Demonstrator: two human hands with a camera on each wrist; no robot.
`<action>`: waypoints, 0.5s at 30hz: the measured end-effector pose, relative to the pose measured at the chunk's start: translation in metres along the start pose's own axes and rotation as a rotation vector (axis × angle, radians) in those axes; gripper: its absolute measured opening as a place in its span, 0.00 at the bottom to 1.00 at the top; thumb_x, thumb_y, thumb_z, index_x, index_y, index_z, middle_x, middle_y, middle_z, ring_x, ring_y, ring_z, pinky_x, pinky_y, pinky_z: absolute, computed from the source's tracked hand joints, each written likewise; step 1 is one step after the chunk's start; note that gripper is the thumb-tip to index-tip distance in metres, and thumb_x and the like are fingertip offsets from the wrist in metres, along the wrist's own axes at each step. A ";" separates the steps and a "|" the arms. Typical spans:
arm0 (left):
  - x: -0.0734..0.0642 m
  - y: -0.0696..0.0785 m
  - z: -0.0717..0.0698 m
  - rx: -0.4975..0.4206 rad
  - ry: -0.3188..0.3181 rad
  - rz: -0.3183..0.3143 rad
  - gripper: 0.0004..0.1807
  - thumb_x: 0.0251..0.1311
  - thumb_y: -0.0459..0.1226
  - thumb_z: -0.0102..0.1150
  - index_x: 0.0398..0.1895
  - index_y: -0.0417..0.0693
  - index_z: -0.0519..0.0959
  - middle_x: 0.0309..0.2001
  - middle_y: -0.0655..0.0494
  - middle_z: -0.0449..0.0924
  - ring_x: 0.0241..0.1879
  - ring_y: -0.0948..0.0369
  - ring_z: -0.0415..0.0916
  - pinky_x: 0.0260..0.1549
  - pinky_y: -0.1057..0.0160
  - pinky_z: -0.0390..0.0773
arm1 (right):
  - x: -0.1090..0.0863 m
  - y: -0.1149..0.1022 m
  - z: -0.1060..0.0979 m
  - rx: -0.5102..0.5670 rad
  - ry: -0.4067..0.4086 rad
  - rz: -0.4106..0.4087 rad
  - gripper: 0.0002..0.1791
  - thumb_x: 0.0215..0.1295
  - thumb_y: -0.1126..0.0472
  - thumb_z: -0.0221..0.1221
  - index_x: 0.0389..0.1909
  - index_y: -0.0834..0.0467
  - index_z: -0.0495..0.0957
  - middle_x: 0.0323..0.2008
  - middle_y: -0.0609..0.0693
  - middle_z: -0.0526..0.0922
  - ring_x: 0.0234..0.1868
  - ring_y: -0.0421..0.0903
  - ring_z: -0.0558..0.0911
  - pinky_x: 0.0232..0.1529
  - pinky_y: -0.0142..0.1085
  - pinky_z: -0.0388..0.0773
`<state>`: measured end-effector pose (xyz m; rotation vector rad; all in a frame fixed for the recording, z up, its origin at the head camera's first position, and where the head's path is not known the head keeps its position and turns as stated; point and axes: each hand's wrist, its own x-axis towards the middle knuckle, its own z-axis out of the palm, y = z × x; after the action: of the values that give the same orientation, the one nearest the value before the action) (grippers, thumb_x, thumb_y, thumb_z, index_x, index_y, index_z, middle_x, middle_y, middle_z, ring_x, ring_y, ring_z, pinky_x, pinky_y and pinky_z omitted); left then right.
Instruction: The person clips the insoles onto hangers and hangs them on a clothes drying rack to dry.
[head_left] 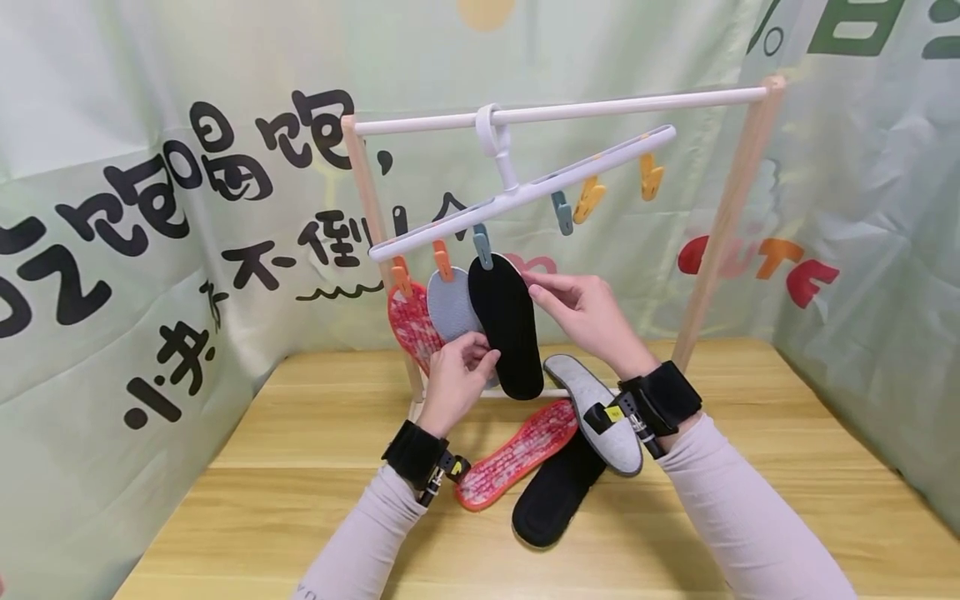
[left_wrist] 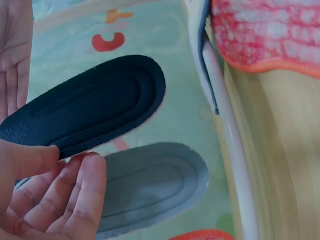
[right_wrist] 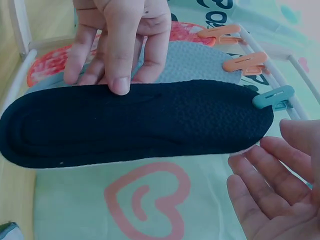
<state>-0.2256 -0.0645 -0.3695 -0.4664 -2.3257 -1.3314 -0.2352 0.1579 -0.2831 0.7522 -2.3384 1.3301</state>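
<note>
A black insole (head_left: pixel 506 333) hangs from a blue clip (head_left: pixel 482 246) on a tilted white hanger (head_left: pixel 521 197). My left hand (head_left: pixel 459 377) pinches its left edge; in the right wrist view the thumb (right_wrist: pixel 120 84) lies on its front face. My right hand (head_left: pixel 588 321) is at the upper right edge, fingertips against the rim from behind, thumb apart from it in the right wrist view. Left of the black insole hang a grey insole (head_left: pixel 450 307) and a red-patterned insole (head_left: pixel 411 317), each in an orange clip, partly hidden by the left hand and each other.
Another blue clip (head_left: pixel 562 213) and two yellow clips (head_left: pixel 589 200) hang on the hanger's right half. The hanger hooks over a white rod (head_left: pixel 637 105) between wooden posts. Below lie a red insole (head_left: pixel 517 457), a black insole (head_left: pixel 551 504) and a grey insole (head_left: pixel 618 442), overlapping on the wooden table (head_left: pixel 300 500).
</note>
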 end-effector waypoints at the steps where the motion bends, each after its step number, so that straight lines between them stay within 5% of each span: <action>1: 0.000 -0.001 0.000 0.011 -0.005 0.003 0.04 0.69 0.34 0.70 0.38 0.43 0.84 0.33 0.50 0.91 0.33 0.60 0.88 0.38 0.67 0.83 | -0.002 0.002 0.000 -0.004 0.000 0.004 0.19 0.81 0.58 0.60 0.67 0.58 0.83 0.62 0.59 0.88 0.59 0.55 0.90 0.51 0.19 0.79; 5: -0.003 -0.003 -0.001 0.057 -0.023 0.014 0.04 0.69 0.35 0.71 0.37 0.44 0.85 0.31 0.53 0.91 0.30 0.64 0.85 0.35 0.68 0.80 | -0.009 0.007 -0.003 -0.020 -0.022 0.021 0.19 0.81 0.56 0.61 0.67 0.56 0.83 0.62 0.57 0.88 0.60 0.53 0.89 0.53 0.24 0.82; 11: -0.006 -0.005 -0.001 0.095 -0.034 0.030 0.03 0.68 0.34 0.72 0.37 0.44 0.86 0.31 0.54 0.92 0.29 0.64 0.86 0.34 0.67 0.81 | -0.023 0.016 -0.008 -0.035 -0.078 0.044 0.19 0.81 0.57 0.61 0.67 0.58 0.83 0.61 0.57 0.88 0.61 0.54 0.89 0.62 0.49 0.85; 15: -0.008 -0.006 -0.001 0.113 -0.041 0.038 0.03 0.67 0.34 0.72 0.37 0.44 0.86 0.31 0.54 0.92 0.30 0.63 0.87 0.35 0.67 0.82 | -0.031 0.021 -0.010 -0.055 -0.104 0.066 0.19 0.81 0.57 0.60 0.66 0.58 0.84 0.60 0.58 0.89 0.60 0.55 0.89 0.61 0.50 0.86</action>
<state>-0.2211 -0.0694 -0.3775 -0.5034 -2.3987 -1.1758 -0.2224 0.1844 -0.3089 0.7503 -2.4905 1.2755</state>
